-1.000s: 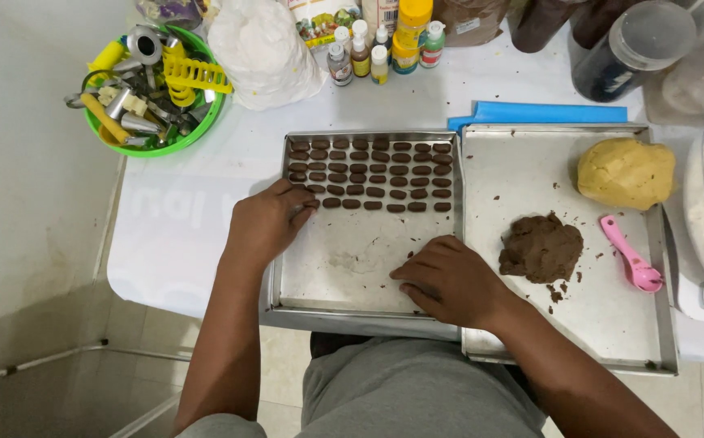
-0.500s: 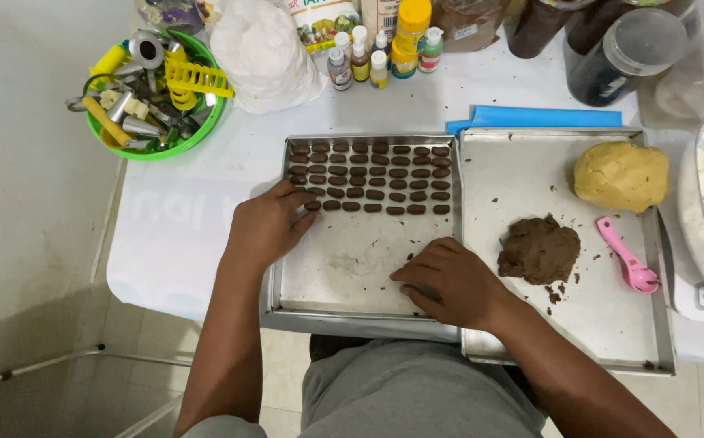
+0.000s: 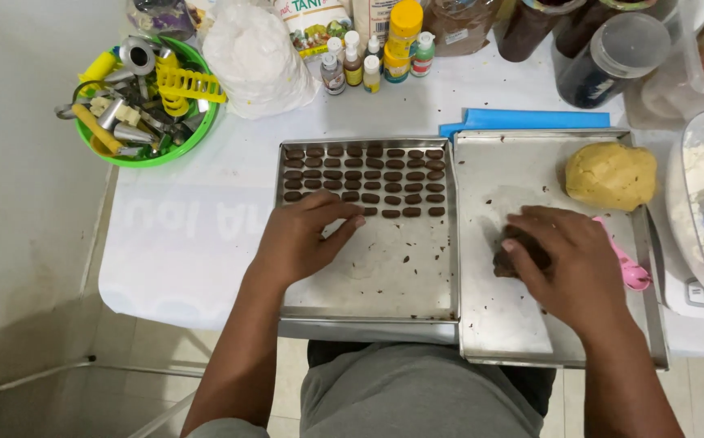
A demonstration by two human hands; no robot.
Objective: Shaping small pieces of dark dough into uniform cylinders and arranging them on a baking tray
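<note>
Two metal baking trays are seen side by side on a white counter [image 3: 206, 235], viewed from above the seated person's lap. The right hand [image 3: 567, 259] is laid over a lump of dark brown dough [image 3: 507, 258] on the right tray [image 3: 530, 324], fingers curled around and over it; only the lump's left edge is visible, so whether it is being pinched or merely pressed cannot be told. The left hand [image 3: 299, 239] is rested flat on the left tray [image 3: 384, 284], fingers loosely spread and pointed up and to the right, nothing gripped, its fingertips just beside the lowest row of small dark dough pieces [image 3: 364, 182].

Those pieces are set in neat rows across the far half of the left tray, their long axes running left to right. The brown lump lies to the right of the rows, across the seam where the trays meet, and the right hand is plainly the nearer to it. The near half of the left tray is bare but for crumbs.

A yellow dough ball [image 3: 609, 174] is placed at the right tray's far corner, well apart from both hands. A pink tool [image 3: 634, 272] is partly hidden beside the right hand.
</note>
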